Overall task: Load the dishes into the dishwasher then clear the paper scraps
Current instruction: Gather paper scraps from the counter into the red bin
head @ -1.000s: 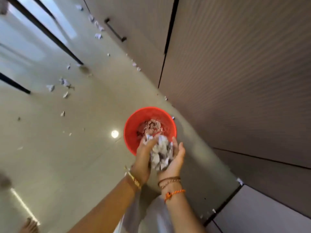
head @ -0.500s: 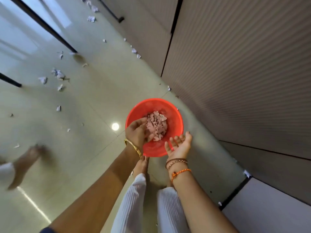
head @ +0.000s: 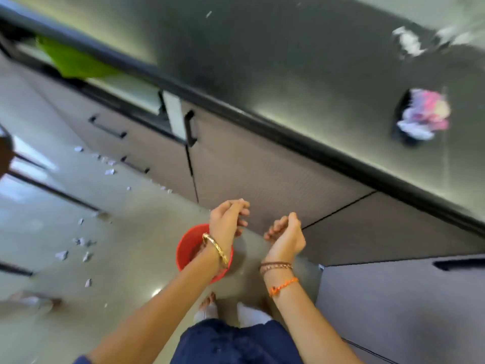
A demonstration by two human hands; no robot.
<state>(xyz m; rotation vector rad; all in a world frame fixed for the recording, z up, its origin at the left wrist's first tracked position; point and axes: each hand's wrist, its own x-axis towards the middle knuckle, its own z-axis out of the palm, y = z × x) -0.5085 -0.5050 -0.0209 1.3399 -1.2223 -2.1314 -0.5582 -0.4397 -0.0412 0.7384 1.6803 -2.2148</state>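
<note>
A red plastic bowl (head: 187,248) stands on the floor below my hands, partly hidden by my left wrist. My left hand (head: 227,219) hangs above it with loosely curled fingers and nothing in it. To its right, my right hand (head: 287,233) is raised with relaxed, curled fingers, also holding nothing. Several white paper scraps (head: 61,254) lie scattered over the shiny floor to the left. More scraps (head: 109,171) lie along the base of the cabinets.
Grey cabinets (head: 262,166) with black handles run under a dark countertop (head: 288,61). A bunch of pink and white scraps (head: 422,114) sits on the counter at right. A green cloth (head: 70,61) hangs at the upper left. My feet (head: 210,303) stand behind the bowl.
Both hands dropped their heap of scraps into the red bowl, then rose away empty. The view swung up, bringing the countertop into sight.
</note>
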